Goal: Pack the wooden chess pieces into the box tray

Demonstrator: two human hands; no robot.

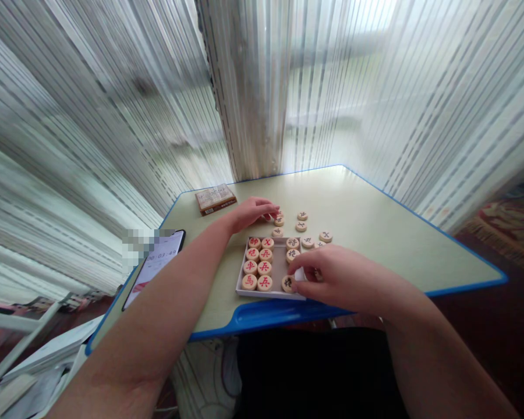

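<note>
A shallow white tray (271,293) lies near the table's front edge, holding several round wooden chess pieces (258,262) with red and black characters. My right hand (332,276) rests on the tray's right side, fingers curled and pinching a piece at the tray's lower right corner. My left hand (251,212) reaches past the tray, fingers closed on a loose piece (274,216) among several loose pieces (303,227) scattered on the table.
The pale green table (375,233) has a blue rim. A brown box lid (215,199) lies at the back left, a phone (155,265) at the left edge. Striped curtains (113,116) hang close behind the table. A white rack (26,355) stands lower left.
</note>
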